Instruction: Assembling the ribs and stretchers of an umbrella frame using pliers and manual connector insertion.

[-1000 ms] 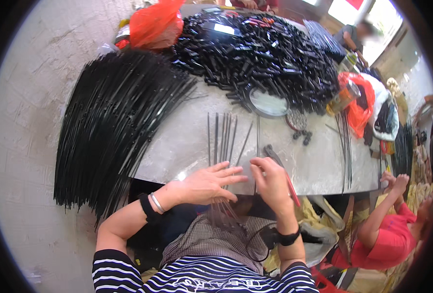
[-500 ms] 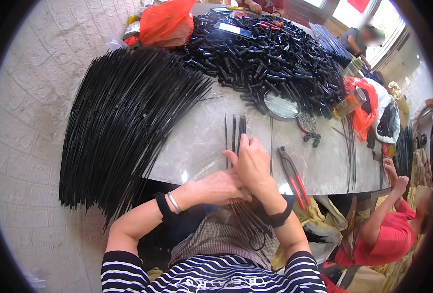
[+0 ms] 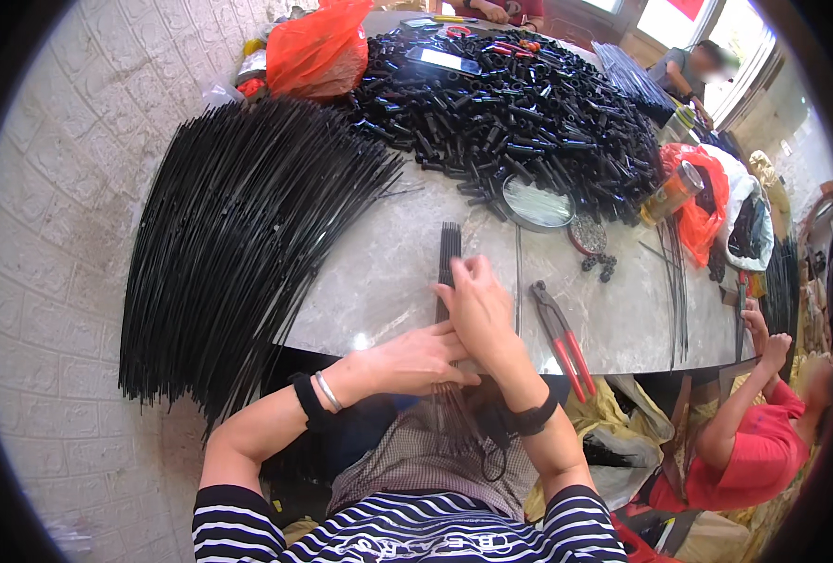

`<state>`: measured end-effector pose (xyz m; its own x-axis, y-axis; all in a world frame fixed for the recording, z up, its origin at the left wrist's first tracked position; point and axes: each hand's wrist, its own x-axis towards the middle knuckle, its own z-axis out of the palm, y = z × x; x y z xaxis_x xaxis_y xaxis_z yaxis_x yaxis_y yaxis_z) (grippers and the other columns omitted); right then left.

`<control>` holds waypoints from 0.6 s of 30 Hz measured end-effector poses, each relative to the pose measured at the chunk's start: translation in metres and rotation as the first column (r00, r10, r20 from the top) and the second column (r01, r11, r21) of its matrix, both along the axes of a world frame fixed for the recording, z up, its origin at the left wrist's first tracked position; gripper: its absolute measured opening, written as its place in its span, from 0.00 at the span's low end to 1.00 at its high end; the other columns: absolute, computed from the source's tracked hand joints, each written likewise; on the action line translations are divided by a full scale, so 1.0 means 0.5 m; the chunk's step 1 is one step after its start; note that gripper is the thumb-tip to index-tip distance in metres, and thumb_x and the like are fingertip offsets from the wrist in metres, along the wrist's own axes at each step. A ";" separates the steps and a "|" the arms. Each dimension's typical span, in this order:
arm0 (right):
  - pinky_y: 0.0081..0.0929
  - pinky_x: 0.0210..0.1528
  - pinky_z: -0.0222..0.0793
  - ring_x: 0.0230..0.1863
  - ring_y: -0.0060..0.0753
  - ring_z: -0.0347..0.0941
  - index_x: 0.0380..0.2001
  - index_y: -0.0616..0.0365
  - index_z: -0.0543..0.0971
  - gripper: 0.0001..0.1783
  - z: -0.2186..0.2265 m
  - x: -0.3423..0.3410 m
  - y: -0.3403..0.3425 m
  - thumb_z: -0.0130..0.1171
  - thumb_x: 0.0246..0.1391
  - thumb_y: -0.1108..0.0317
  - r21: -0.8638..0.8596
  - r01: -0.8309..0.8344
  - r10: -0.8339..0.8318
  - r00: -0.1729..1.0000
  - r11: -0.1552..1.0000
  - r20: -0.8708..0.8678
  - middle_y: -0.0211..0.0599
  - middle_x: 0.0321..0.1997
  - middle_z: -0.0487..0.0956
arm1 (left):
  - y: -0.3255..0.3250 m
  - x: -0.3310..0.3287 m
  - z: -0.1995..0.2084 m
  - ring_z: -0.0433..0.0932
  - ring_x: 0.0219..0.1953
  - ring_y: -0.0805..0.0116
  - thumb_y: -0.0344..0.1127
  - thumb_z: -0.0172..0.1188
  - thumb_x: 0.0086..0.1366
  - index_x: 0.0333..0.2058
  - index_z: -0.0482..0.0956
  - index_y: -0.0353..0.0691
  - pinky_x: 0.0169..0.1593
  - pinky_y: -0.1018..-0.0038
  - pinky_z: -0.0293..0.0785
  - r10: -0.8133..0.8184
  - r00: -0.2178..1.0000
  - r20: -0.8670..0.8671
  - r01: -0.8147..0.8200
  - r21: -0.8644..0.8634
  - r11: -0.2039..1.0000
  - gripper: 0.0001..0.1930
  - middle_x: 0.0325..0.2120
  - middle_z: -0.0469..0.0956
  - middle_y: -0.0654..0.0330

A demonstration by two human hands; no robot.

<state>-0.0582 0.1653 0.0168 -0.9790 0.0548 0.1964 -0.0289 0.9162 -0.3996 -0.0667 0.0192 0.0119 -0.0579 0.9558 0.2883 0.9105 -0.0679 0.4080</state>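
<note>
A small bundle of thin black rods (image 3: 450, 246) lies at the table's near edge, tips close together and pointing away from me. My left hand (image 3: 418, 360) reaches across the lower part of the rods and grips them, its fingertips partly under my right wrist. Just above it, my right hand (image 3: 478, 302) closes round the bundle from the right, thumb on the left side. Below my hands the rods' other ends fan out over my lap, smeared by motion. Red-handled pliers (image 3: 564, 340) rest to the right of my right hand.
Many long black rods (image 3: 238, 244) are piled at the left, overhanging the table (image 3: 379, 281). Black tubes (image 3: 519, 113) are heaped at the back, a phone (image 3: 444, 61) on top. A round dish (image 3: 537, 204), a jar (image 3: 672, 192) and bags stand right. A person in red (image 3: 749, 441) sits right.
The rod tips, spread into separate groups before, now stand together in one tight bundle. My right hand has shifted slightly left; my left hand stays nearly in place.
</note>
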 end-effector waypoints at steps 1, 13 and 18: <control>0.42 0.39 0.72 0.45 0.47 0.72 0.39 0.62 0.74 0.16 -0.007 0.002 0.011 0.63 0.50 0.63 0.022 -0.065 0.066 0.997 0.998 -0.043 0.46 0.43 0.72 | 0.004 -0.001 0.004 0.65 0.60 0.53 0.39 0.57 0.59 0.48 0.80 0.54 0.65 0.59 0.57 0.000 1.000 0.002 0.000 -0.006 1.000 0.17 0.55 0.68 0.55; 0.35 0.44 0.74 0.50 0.43 0.70 0.47 0.57 0.76 0.19 0.008 0.002 0.092 0.58 0.50 0.69 0.002 -0.276 0.276 0.960 0.961 -0.055 0.37 0.50 0.73 | 0.011 -0.006 0.018 0.53 0.68 0.55 0.30 0.60 0.51 0.54 0.73 0.53 0.70 0.53 0.48 -0.060 0.997 -0.047 0.053 -0.140 0.989 0.28 0.64 0.58 0.51; 0.36 0.43 0.74 0.49 0.44 0.71 0.46 0.57 0.77 0.18 0.055 -0.008 0.104 0.57 0.51 0.70 0.019 -0.351 0.350 0.935 0.936 0.055 0.39 0.49 0.74 | 0.005 -0.006 0.024 0.53 0.69 0.56 0.28 0.60 0.49 0.57 0.70 0.55 0.69 0.55 0.50 -0.062 0.996 -0.068 0.047 -0.206 0.977 0.33 0.66 0.55 0.54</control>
<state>-0.0622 0.2174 0.0445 -0.9436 -0.2982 0.1436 -0.3308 0.8626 -0.3828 -0.0698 0.0218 0.0239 0.0102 0.9960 0.0883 0.9357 -0.0406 0.3505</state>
